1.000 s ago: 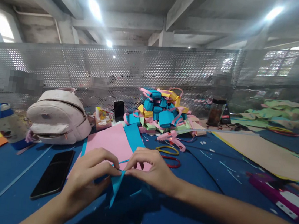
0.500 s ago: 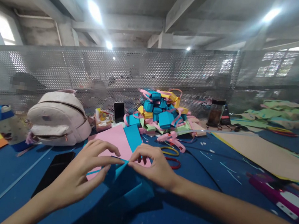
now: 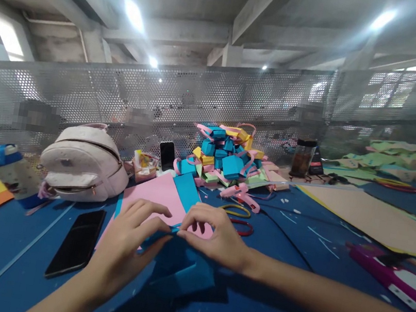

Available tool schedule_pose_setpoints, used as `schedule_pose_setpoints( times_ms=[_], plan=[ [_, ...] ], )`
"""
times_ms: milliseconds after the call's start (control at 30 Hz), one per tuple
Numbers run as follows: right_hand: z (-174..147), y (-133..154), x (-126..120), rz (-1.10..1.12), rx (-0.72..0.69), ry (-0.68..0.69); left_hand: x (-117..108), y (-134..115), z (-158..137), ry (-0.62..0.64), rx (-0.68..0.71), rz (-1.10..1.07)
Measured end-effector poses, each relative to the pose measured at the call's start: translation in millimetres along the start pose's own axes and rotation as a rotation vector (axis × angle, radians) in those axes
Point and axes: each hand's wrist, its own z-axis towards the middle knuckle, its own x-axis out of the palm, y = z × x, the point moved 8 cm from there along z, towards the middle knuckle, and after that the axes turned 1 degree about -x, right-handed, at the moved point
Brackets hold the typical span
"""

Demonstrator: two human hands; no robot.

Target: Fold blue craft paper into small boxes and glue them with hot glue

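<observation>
A folded blue paper box (image 3: 185, 272) stands between my hands, low in the middle of the view. My left hand (image 3: 135, 239) pinches its upper left edge between thumb and index finger. My right hand (image 3: 216, 233) grips the same upper edge with its fingertips, right beside the left. Just behind my hands lie a pink paper sheet (image 3: 158, 190) and a blue paper strip (image 3: 186, 192). The box's far side is hidden by my fingers.
A pink glue gun (image 3: 241, 195) and scissors (image 3: 241, 227) lie beyond my right hand. Behind them rises a pile of small paper baskets (image 3: 224, 153). On the left are a black phone (image 3: 77, 243), a white backpack (image 3: 85, 164) and a bottle (image 3: 13, 174). A purple device (image 3: 393, 277) lies right.
My left thumb and index finger have closed together on the box's edge, and the left hand has shifted slightly right. My right hand stays nearly in place, and more of the black phone shows.
</observation>
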Motion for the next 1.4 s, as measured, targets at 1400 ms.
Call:
schedule_pose_setpoints(
  times_ms=[1400],
  plan=[
    [-1,15,-3,-0.008,-0.046,-0.005,0,18,-3,-0.040,-0.290,-0.397]
  ],
)
